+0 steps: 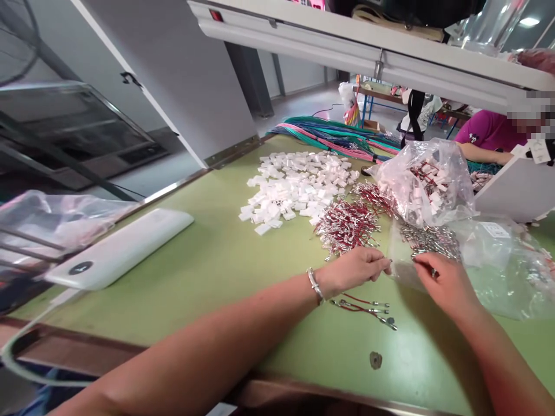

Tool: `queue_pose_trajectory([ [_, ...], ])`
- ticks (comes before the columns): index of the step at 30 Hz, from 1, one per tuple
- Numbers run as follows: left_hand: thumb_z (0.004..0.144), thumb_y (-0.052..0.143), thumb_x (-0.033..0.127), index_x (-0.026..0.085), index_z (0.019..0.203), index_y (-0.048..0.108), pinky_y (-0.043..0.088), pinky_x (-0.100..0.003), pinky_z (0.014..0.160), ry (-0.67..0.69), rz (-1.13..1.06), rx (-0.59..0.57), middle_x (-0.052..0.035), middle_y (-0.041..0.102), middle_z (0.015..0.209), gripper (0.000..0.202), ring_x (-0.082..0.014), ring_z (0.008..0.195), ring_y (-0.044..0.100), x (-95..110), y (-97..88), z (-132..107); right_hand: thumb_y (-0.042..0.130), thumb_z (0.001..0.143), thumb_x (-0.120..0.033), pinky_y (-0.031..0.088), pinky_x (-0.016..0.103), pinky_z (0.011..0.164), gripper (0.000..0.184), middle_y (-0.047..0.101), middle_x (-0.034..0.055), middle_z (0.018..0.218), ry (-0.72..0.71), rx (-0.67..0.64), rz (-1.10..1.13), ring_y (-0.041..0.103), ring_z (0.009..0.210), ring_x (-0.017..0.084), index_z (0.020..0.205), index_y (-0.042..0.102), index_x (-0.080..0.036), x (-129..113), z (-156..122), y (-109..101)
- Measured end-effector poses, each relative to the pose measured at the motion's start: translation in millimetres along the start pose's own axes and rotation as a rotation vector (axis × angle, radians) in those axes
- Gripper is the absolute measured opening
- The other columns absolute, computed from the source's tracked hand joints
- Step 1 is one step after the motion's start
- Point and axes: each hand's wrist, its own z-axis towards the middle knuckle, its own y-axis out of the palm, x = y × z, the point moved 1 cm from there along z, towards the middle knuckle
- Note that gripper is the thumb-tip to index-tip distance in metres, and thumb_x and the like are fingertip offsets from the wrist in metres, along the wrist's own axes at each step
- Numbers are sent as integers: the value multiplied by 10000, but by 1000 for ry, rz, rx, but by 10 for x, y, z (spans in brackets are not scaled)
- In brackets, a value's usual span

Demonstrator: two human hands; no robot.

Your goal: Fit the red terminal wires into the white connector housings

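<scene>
My left hand (358,270), with a bracelet (315,286) at the wrist, is closed in a pinch; a tiny dark tip shows at its fingers, too small to name. Beyond it lies a heap of short red wires with metal terminals (347,226). My right hand (448,283) has its fingers curled together at the near edge of a pile of small metal parts (433,240) on clear plastic. What those fingers hold is hidden. Several loose red wires with metal ends (364,309) lie just below my left hand.
White plastic housings (299,185) are spread behind the wires. A filled plastic bag (427,182) stands at the right, with a clear bag (507,266) before it. Wire bundles (329,138) lie at the back. A white device (121,251) sits left. A co-worker (488,136) is beyond.
</scene>
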Motion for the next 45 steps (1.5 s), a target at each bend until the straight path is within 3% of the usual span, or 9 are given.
queue_pose_trajectory([
  [5, 899, 470, 366, 146, 888, 688, 272, -211, 482, 60, 100, 35, 57, 422, 550, 309, -76, 490, 336, 0, 15, 0, 512, 891, -211, 425, 251, 585, 134, 636, 13, 738, -14, 34, 183, 560, 638, 130, 864, 643, -198, -353, -31, 132],
  [10, 891, 479, 257, 151, 786, 667, 353, -196, 548, 154, 270, 86, 37, 528, 617, 240, -82, 575, 423, 19, 29, 18, 496, 903, -178, 413, 244, 590, 160, 599, 7, 704, -83, 24, 222, 542, 634, 123, 877, 654, -182, -351, -19, 162],
  [15, 924, 466, 249, 153, 760, 615, 336, -214, 523, 382, 847, 121, 12, 575, 654, 241, -103, 571, 473, -8, -3, -24, 491, 895, -182, 412, 244, 589, 190, 594, 0, 687, -61, -131, 282, 543, 628, 125, 832, 669, -199, -334, -29, 140],
  [20, 871, 513, 154, 178, 832, 611, 260, -240, 448, 610, 1280, 0, 7, 602, 647, 108, -113, 507, 478, -68, -8, -60, 537, 835, -160, 420, 240, 582, 180, 626, -2, 660, 68, -288, 343, 556, 614, 127, 689, 635, -198, -374, -61, 229],
  [25, 901, 532, 208, 170, 833, 661, 377, -218, 541, 518, 1121, -43, -17, 665, 722, 150, -126, 616, 573, -5, -100, -53, 514, 866, -184, 450, 272, 650, 194, 672, 32, 744, 71, -372, 255, 596, 693, 150, 759, 675, -195, -360, -53, 288],
  [32, 971, 386, 356, 149, 955, 664, 446, -219, 604, 326, 404, 286, -8, 646, 708, 347, -111, 627, 566, 33, -284, 16, 525, 906, -349, 436, 279, 668, 236, 695, 29, 792, -39, -441, 137, 617, 726, 157, 880, 736, -245, -429, -44, 97],
  [37, 970, 364, 328, 162, 934, 661, 449, -245, 691, 300, 553, 216, -21, 669, 804, 342, -136, 733, 584, -6, -162, 44, 536, 887, -356, 426, 287, 626, 220, 697, 17, 821, 217, -98, -160, 620, 718, 174, 852, 723, -246, 58, 11, -196],
  [41, 980, 323, 299, 156, 834, 639, 426, -242, 655, 303, 707, 203, -26, 641, 749, 377, -134, 679, 557, 5, -96, 4, 553, 863, -232, 408, 280, 602, 157, 670, 25, 883, 134, -187, -361, 614, 786, 184, 863, 708, -256, 372, 40, -160],
  [45, 957, 387, 275, 155, 741, 632, 415, -253, 646, 280, 906, 108, -43, 649, 743, 348, -149, 674, 558, -3, 13, -38, 582, 848, -197, 398, 286, 600, 108, 640, 51, 852, 80, -237, -452, 589, 775, 191, 810, 679, -226, 360, 88, 8],
])
